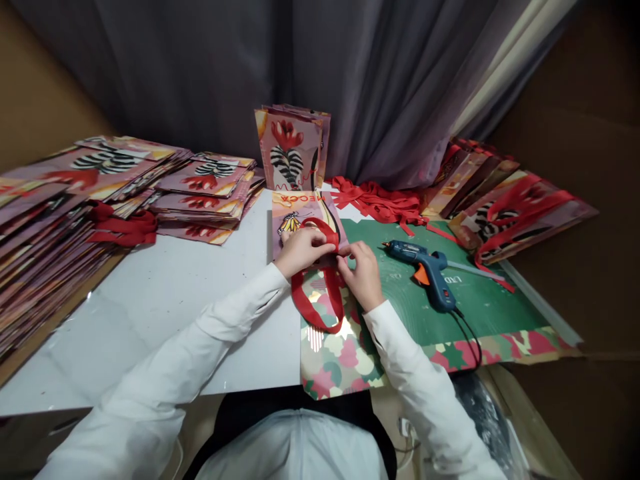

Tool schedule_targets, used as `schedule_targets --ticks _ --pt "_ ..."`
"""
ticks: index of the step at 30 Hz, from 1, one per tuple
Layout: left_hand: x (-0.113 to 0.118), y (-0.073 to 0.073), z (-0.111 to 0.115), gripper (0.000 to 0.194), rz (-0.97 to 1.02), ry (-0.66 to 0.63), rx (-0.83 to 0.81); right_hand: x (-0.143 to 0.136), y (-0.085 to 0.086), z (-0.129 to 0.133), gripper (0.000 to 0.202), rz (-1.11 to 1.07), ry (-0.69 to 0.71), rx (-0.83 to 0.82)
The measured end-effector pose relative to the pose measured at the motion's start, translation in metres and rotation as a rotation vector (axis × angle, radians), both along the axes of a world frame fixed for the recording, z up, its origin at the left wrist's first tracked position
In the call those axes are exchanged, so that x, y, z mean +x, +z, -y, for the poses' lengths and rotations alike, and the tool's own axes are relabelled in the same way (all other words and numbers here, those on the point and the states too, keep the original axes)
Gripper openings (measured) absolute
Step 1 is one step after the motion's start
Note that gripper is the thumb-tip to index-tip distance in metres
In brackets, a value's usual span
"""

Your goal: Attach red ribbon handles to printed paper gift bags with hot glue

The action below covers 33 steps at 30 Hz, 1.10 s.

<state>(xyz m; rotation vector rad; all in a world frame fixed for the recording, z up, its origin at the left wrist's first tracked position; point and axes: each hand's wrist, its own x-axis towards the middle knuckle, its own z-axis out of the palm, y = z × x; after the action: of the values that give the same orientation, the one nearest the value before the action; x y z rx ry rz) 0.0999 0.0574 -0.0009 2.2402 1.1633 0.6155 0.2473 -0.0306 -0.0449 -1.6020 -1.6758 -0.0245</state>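
Note:
A paper gift bag point(283, 204) printed with a butterfly lies flat in front of me, its lettering upside down. Across it runs a red ribbon point(320, 324), one loop on the bag and a longer loop hanging toward me. My left hand point(304, 249) is closed, thumb and fingers pinching the ribbon over the bag. Close by on the right, my right hand point(364, 275) is closed too, its fingertips at the ribbon by the bag's right edge. The exact spot between the fingertips is partly hidden. A blue glue gun point(425, 263) with an orange trigger rests to the right.
Stacks of printed bags point(200, 193) fill the left side, with a red ribbon bundle point(123, 225) beside them. Upright bags point(290, 150) stand behind. Loose red ribbons point(380, 200) and ribboned bags point(530, 207) lie right of them. A green mat point(480, 300) lies under the glue gun and its cord.

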Motion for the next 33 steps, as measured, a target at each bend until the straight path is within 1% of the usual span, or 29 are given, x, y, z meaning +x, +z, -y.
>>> schedule_targets --ticks 4,9,13,15,18,22,26,28,33 --pt "0.002 0.001 -0.009 0.035 0.009 -0.032 -0.076 -0.004 -0.001 0.0 0.004 0.025 -0.024 0.08" --pt "0.005 0.0 -0.017 0.04 0.0 -0.033 -0.152 -0.009 0.0 -0.003 0.004 0.217 -0.089 0.141" --pt "0.007 -0.001 -0.021 0.043 -0.006 -0.018 -0.197 -0.011 -0.005 -0.005 0.012 0.367 -0.152 0.248" --pt "0.009 -0.001 -0.022 0.042 -0.007 -0.011 -0.213 -0.012 -0.007 -0.005 0.012 0.403 -0.178 0.298" --pt "0.01 0.0 -0.022 0.039 -0.01 0.001 -0.229 -0.013 -0.008 -0.006 0.011 0.4 -0.193 0.296" --pt "0.011 0.003 -0.02 0.036 -0.028 0.024 -0.237 -0.013 -0.006 -0.008 0.014 0.342 -0.161 0.186" --pt "0.011 0.008 -0.016 0.035 -0.059 0.051 -0.238 -0.011 -0.006 -0.008 0.012 0.277 -0.114 0.096" --pt "0.011 0.01 -0.016 0.035 -0.078 0.065 -0.241 -0.01 -0.007 -0.006 0.01 0.252 -0.089 0.108" --pt "0.012 0.012 -0.017 0.024 -0.094 0.069 -0.249 -0.006 -0.009 -0.003 0.011 0.242 -0.071 0.239"
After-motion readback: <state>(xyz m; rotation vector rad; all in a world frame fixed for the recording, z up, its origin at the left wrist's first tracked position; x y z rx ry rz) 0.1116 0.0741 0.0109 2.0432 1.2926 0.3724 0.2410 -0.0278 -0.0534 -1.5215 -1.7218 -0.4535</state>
